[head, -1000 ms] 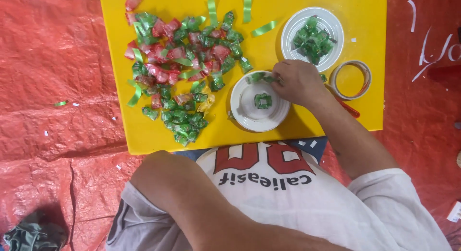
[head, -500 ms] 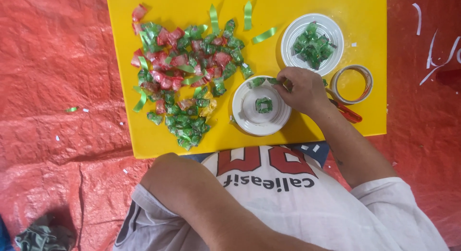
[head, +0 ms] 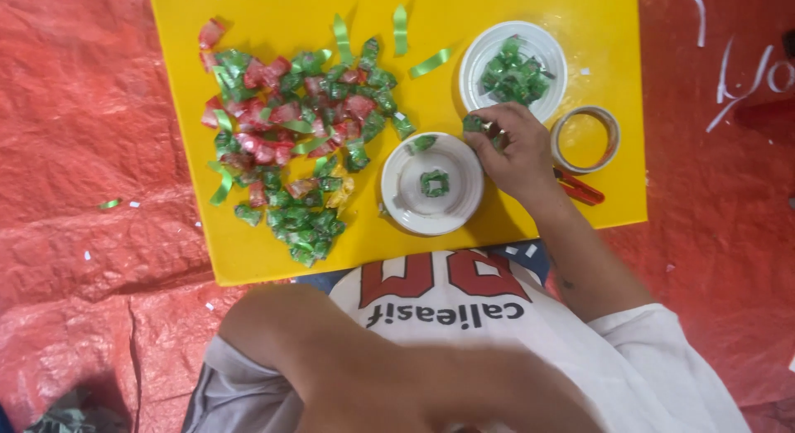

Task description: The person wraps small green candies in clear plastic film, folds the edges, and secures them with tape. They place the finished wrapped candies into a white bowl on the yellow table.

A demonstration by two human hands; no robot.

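My right hand rests on a yellow board, between two white plates. Its fingertips pinch a small folded green wrapper piece. The near plate holds one folded green piece, and another green piece lies at its far rim. The far plate holds a small heap of folded green pieces. My left hand is out of view; only a bent bare limb crosses the bottom of the picture.
A big pile of green and red wrapper pieces covers the board's left half, with green strips behind it. A tape roll and red-handled scissors lie right of my hand. Red tarpaulin surrounds the board.
The view has shifted slightly. My right hand's fingers have drawn back from the near plate's far rim toward the far plate, pinching a green piece.
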